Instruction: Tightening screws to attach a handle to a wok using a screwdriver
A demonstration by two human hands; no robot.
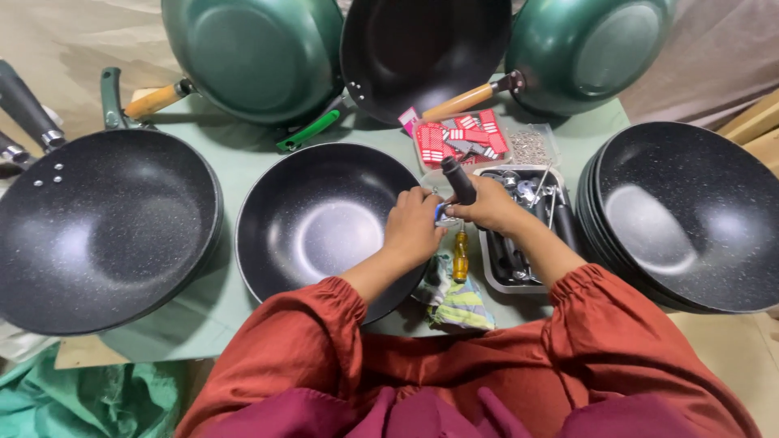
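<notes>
Black and speckled, the middle pan point(324, 223) sits on the pale green table point(243, 154), its right rim under the left hand point(414, 227). The right hand point(491, 207) grips a black handle point(458, 180); the small part pinched between the hands is hidden. Far pans are cut off.

1. Your left hand point(412, 227) is resting on the rim of the black wok point(324, 223) in front of you.
2. Your right hand point(489, 207) is gripping a black handle point(458, 179), holding it against that rim.
3. A yellow screwdriver point(460, 255) is lying beside a grey parts tray point(519, 235).
</notes>
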